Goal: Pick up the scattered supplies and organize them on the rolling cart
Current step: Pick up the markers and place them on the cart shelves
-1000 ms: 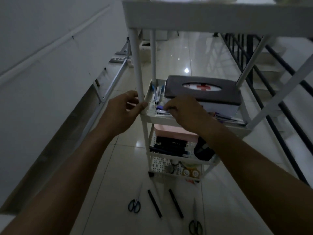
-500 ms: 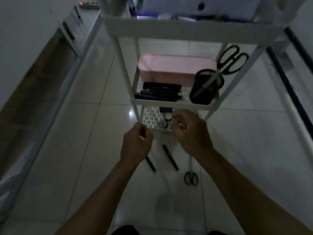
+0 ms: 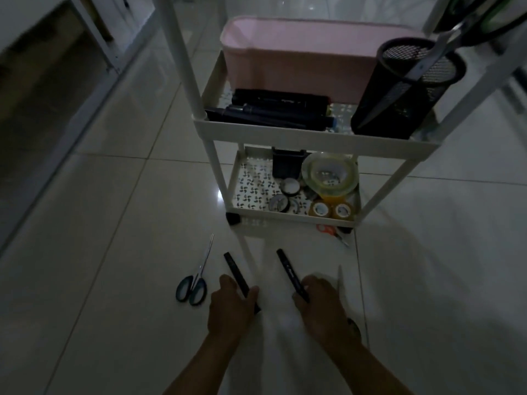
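both hands have dropped from the cart to the floor: left hand fingers pinching one marker, right hand fingers pinching the other marker; pickup begins.

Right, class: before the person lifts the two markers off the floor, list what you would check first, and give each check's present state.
1. Left hand on the left marker: ok, fingers around it.
2. Right hand on the right marker: ok, touching; full grip cannot tell.
3. Room beside the black markers on the cart's middle shelf: cannot tell.
4. Teal-handled scissors clear of the left hand: ok, apart.
5. Other floor items left: not ok, orange-handled scissors lie by the cart.
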